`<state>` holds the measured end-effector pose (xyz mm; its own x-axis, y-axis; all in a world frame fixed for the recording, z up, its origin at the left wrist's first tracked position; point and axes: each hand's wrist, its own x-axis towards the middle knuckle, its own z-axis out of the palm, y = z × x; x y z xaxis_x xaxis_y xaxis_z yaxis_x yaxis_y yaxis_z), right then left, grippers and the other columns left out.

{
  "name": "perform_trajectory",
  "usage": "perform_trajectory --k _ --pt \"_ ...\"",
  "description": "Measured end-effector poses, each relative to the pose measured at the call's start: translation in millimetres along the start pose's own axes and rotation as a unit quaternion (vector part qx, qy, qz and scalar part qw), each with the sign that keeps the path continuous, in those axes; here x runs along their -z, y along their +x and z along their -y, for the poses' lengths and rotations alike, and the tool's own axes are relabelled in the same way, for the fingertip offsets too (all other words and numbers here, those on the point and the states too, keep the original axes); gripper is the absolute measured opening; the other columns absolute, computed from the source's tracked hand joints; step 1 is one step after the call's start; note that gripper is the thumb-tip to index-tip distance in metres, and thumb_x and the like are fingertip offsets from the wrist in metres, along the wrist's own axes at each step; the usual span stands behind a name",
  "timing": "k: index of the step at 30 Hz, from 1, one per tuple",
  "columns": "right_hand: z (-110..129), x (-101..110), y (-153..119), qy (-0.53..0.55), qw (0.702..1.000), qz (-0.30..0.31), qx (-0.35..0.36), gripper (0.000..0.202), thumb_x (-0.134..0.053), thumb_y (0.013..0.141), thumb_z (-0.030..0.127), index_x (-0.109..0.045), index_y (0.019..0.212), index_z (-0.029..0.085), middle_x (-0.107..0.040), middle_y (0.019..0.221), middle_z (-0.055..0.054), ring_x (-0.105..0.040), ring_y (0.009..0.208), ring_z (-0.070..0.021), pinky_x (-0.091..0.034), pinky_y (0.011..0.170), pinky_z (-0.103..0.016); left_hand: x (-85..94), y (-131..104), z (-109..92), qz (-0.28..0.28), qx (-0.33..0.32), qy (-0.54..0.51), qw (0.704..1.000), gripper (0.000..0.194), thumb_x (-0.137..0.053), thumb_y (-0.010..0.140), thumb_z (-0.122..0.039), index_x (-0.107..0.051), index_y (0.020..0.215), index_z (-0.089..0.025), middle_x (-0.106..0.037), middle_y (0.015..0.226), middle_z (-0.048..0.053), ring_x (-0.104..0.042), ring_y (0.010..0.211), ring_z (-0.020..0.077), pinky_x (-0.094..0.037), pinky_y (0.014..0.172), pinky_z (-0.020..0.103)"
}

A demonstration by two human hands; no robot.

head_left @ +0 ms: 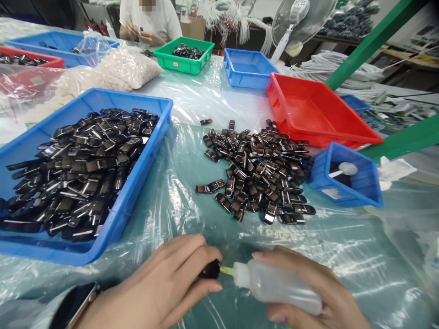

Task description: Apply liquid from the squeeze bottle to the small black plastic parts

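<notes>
My left hand pinches a small glossy black plastic part between thumb and fingers, low in the middle of the head view. Opposite it, my right hand is wrapped round a translucent squeeze bottle, which lies tilted on its side. The bottle's thin yellowish nozzle tip points left and meets the end of the black part, or nearly so. Beyond my hands, a loose pile of similar black parts is spread on the plastic-covered table.
A blue tray heaped with black parts stands at left. To the right are a red tray and a small blue bin with a white scoop. Farther back are a green tray, a fan and a seated person.
</notes>
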<state>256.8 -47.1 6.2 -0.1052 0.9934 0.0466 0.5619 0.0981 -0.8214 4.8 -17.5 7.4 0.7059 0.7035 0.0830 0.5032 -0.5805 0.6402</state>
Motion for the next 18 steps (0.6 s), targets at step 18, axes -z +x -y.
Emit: perform_trajectory --k 18 --pt "-17 -9 21 -0.033 0.99 -0.128 0.058 0.044 -0.066 0.083 0.025 -0.051 0.125 0.026 -0.064 0.117 -0.007 -0.063 0.106 -0.0218 -0.055 0.086 -0.036 1.3 10 10 -0.191 0.274 -0.305 0.892 0.043 -0.024 0.1 -0.052 -0.055 0.09 -0.023 -0.054 0.079 0.002 -0.055 0.079 0.0176 -0.05 0.073 0.029"
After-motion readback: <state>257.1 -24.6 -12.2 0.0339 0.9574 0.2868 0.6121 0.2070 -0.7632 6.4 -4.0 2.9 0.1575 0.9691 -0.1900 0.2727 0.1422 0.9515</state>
